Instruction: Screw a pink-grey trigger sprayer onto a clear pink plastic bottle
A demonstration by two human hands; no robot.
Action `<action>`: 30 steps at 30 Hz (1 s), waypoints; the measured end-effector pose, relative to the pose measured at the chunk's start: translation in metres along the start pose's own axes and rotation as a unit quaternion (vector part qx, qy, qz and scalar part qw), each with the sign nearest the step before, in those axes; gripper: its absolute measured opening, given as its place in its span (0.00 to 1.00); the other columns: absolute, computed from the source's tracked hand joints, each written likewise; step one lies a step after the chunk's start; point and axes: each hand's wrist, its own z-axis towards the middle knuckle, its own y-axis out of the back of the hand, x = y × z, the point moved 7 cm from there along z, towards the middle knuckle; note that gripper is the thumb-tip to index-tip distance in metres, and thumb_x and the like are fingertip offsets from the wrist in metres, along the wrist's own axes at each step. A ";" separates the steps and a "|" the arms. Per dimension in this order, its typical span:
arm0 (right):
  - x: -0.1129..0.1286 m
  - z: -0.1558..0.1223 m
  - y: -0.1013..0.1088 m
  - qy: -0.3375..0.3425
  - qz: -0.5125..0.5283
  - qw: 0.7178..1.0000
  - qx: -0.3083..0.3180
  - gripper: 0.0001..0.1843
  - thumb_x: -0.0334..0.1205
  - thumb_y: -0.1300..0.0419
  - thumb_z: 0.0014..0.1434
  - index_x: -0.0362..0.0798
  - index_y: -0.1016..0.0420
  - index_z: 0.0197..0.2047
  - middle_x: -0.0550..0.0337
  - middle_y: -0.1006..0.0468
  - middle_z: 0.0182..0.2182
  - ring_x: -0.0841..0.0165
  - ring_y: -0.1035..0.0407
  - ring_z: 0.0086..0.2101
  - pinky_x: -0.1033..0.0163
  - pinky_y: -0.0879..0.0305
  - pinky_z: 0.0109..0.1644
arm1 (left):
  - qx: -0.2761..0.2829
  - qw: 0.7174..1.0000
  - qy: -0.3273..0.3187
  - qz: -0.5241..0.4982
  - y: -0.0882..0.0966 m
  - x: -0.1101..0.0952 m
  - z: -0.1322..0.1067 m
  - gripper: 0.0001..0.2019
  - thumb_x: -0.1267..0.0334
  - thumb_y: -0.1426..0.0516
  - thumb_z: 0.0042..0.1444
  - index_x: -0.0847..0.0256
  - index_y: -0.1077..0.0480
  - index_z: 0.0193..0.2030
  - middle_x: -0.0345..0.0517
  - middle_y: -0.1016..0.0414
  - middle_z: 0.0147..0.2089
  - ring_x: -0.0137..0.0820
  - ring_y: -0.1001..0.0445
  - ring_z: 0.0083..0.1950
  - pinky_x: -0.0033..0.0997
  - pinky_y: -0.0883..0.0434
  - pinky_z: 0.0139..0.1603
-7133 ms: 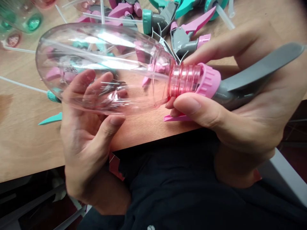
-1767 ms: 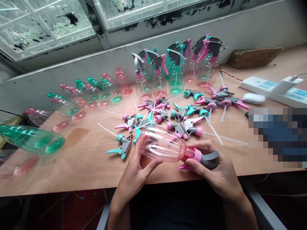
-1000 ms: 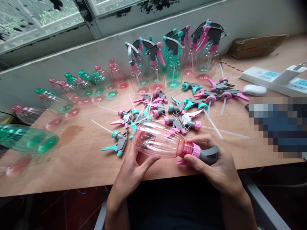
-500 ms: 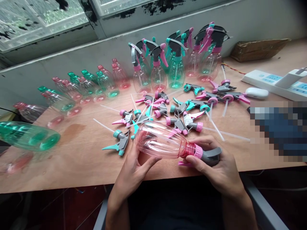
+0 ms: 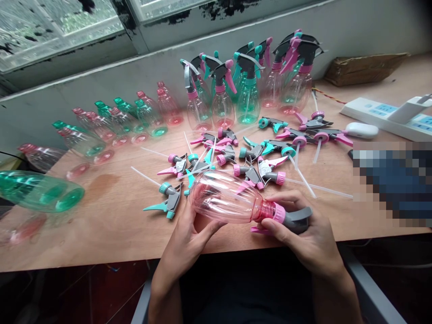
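Observation:
I hold a clear pink spray bottle (image 5: 224,197) on its side over the near edge of the wooden table (image 5: 114,225). My left hand (image 5: 189,236) cups the bottle's body from below, fingers curled round it. My right hand (image 5: 305,238) grips the grey trigger head (image 5: 295,218) with its pink screw collar, which sits on the bottle's neck. A pink trigger lever sticks out under my right thumb.
Several loose trigger heads (image 5: 236,155) with dip tubes lie behind the bottle. Finished spray bottles (image 5: 248,87) stand at the back. Empty bottles (image 5: 118,121) line the left, a green one (image 5: 40,191) lying on its side. A power strip (image 5: 388,119) sits right.
The view has pulled back from a close look at the bottle's neck to the whole table. Over the last second my hands and the bottle have barely moved.

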 end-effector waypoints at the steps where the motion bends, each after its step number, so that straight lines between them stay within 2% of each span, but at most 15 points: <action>1: 0.000 0.000 0.000 0.001 0.001 1.000 -0.001 0.16 0.43 0.22 0.59 0.55 0.19 0.48 0.59 0.14 0.42 0.61 0.15 0.36 0.57 0.09 0.38 | 0.000 1.000 0.001 -0.002 0.000 0.000 0.000 0.38 0.48 0.34 0.65 0.38 0.43 0.78 0.44 0.39 0.80 0.51 0.43 0.82 0.56 0.48 0.84; 7: 0.005 0.003 0.002 0.054 -0.036 0.998 0.007 0.14 0.40 0.23 0.60 0.57 0.19 0.48 0.62 0.12 0.41 0.63 0.15 0.35 0.62 0.12 0.38 | -0.003 1.000 0.011 -0.006 -0.001 0.004 0.000 0.38 0.49 0.34 0.65 0.38 0.43 0.78 0.45 0.39 0.80 0.52 0.41 0.82 0.56 0.47 0.84; 14: 0.017 0.008 0.001 0.109 -0.090 0.990 0.030 0.15 0.39 0.24 0.62 0.55 0.20 0.49 0.61 0.13 0.41 0.62 0.15 0.40 0.64 0.18 0.41 | -0.007 0.998 0.032 -0.047 -0.001 0.002 0.003 0.40 0.49 0.32 0.63 0.42 0.43 0.77 0.46 0.38 0.80 0.50 0.41 0.82 0.56 0.45 0.83; 22: 0.021 0.009 0.001 0.125 -0.071 0.989 0.046 0.16 0.38 0.24 0.62 0.55 0.21 0.50 0.62 0.15 0.40 0.65 0.18 0.36 0.66 0.23 0.34 | -0.012 0.997 0.031 -0.064 -0.002 -0.001 0.006 0.39 0.50 0.31 0.62 0.44 0.42 0.76 0.47 0.36 0.79 0.49 0.40 0.81 0.55 0.41 0.82; 30: 0.018 0.008 0.000 0.119 -0.058 0.990 0.047 0.17 0.36 0.24 0.61 0.57 0.21 0.51 0.65 0.15 0.41 0.69 0.19 0.37 0.70 0.24 0.35 | -0.015 0.998 0.029 -0.058 0.000 0.003 0.005 0.39 0.52 0.30 0.61 0.43 0.41 0.76 0.47 0.36 0.79 0.49 0.41 0.82 0.58 0.44 0.83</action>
